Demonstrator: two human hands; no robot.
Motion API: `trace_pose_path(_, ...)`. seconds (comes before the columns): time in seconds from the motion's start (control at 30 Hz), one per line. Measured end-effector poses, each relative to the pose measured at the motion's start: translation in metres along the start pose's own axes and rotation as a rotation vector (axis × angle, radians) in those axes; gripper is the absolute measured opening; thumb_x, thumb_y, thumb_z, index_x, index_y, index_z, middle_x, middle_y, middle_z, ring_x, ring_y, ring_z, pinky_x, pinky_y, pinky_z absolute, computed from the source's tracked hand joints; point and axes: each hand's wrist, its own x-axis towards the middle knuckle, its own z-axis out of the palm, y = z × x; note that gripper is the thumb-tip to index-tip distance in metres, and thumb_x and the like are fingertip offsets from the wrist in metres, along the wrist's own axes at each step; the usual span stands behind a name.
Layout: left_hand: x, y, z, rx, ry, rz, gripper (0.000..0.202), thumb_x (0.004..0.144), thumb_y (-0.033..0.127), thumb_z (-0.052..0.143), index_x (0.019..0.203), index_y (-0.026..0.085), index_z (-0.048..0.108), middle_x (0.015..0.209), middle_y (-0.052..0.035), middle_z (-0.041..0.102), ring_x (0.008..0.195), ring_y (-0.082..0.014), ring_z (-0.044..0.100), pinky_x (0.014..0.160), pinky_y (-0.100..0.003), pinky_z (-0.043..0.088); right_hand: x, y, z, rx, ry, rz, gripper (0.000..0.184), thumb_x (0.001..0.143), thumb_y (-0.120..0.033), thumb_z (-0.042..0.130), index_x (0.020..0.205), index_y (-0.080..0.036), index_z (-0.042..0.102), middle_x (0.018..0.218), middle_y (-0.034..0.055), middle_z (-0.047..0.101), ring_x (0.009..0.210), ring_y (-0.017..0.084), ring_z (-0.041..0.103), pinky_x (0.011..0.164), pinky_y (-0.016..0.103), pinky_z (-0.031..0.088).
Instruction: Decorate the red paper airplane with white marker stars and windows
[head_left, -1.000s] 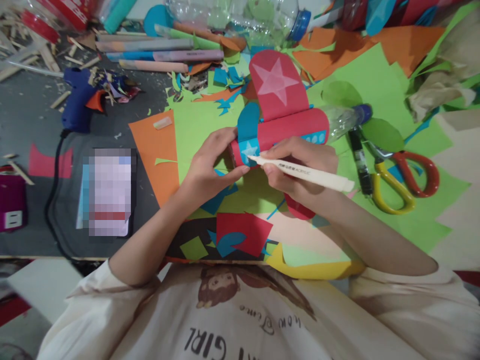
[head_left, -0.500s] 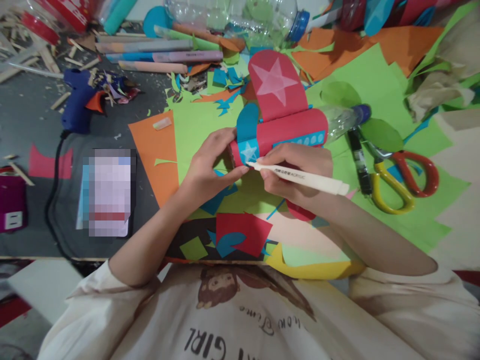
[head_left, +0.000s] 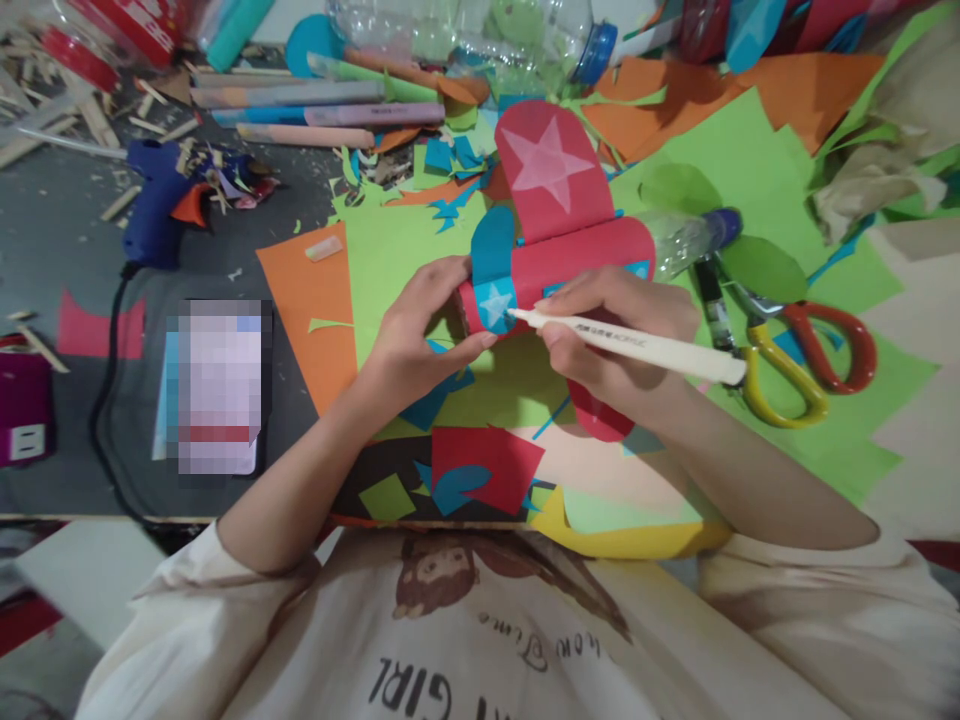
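A model plane (head_left: pixel 577 245) made from a plastic bottle wrapped in red paper lies across green paper, its clear neck toward the right. Its upper red wing (head_left: pixel 555 170) bears a white star. My left hand (head_left: pixel 424 325) grips the plane's tail end, thumb below and fingers behind. Between the fingers of my right hand (head_left: pixel 615 335) is a white acrylic marker (head_left: pixel 652 352). The marker's tip is at the right edge of a small white star (head_left: pixel 496 301) on the blue tail piece (head_left: pixel 491 270). My right hand covers part of the body and the lower wing.
Scissors (head_left: pixel 795 360) with red and yellow handles and a black pen (head_left: pixel 712 305) lie to the right. A blue glue gun (head_left: pixel 157 200) with a cord and a blurred-out phone-like object (head_left: pixel 219 390) are left. Markers (head_left: pixel 322 115), paper scraps and a clear bottle (head_left: pixel 510 40) lie behind.
My right hand and the marker have shifted right and slightly up, taking the tip from the star's lower part to its right side. My left hand and the plane stay almost still.
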Motion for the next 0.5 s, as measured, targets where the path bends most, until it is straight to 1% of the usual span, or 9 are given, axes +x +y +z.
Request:
trace_pose_path(0.07,0.0,0.0005,0.0,0.003,-0.005,-0.011,0.054,0.087,0.041,0.074,0.137,0.029,0.058,0.142,-0.01,0.06,0.135,-0.0296,0.057,0.115,-0.045,0.049,0.0002,0.0002,-0.001,0.016,0.018,0.027,0.015,0.086,-0.017,0.067,0.077,-0.027,0.061,0.069,-0.0017,0.073,0.05,0.013,0.063,0.046,0.026,0.048)
trace_pose_path(0.17,0.0005,0.0,-0.0003,0.007,-0.007,-0.001,0.054,0.087,0.043,0.073,0.138,0.029,0.058,0.141,-0.0098,0.06,0.135,-0.0286,0.056,0.116,-0.044,0.048,0.0,-0.0001,-0.0013,-0.009,-0.028,0.048,0.016,0.087,-0.016,0.065,0.077,-0.028,0.061,0.07,-0.0022,0.074,0.052,0.014,0.063,0.049,0.027,0.049)
trace_pose_path(0.3,0.0009,-0.0015,-0.0008,-0.002,-0.008,0.028,0.054,0.088,0.043,0.072,0.138,0.03,0.058,0.141,-0.0099,0.06,0.136,-0.0284,0.056,0.116,-0.044,0.048,0.0003,0.0006,-0.0029,-0.037,-0.072,0.023,0.015,0.087,-0.018,0.066,0.077,-0.028,0.061,0.069,-0.0016,0.073,0.054,0.015,0.065,0.051,0.028,0.05)
trace_pose_path(0.4,0.0007,-0.001,-0.0008,0.0,-0.015,0.006,0.053,0.088,0.044,0.072,0.137,0.03,0.058,0.141,-0.0095,0.06,0.135,-0.0282,0.056,0.115,-0.043,0.048,0.0007,0.0022,-0.0047,-0.068,-0.116,0.022,0.018,0.089,-0.02,0.062,0.074,-0.029,0.059,0.067,-0.0015,0.071,0.056,0.017,0.066,0.053,0.03,0.05)
trace_pose_path(0.5,0.0007,0.0003,-0.0004,-0.003,-0.014,-0.012,0.053,0.087,0.042,0.073,0.137,0.03,0.058,0.141,-0.01,0.06,0.134,-0.0285,0.056,0.114,-0.043,0.049,0.001,0.0031,-0.0045,-0.077,-0.098,-0.005,0.02,0.089,-0.019,0.062,0.071,-0.028,0.057,0.063,-0.0015,0.068,0.054,0.016,0.063,0.052,0.029,0.047)
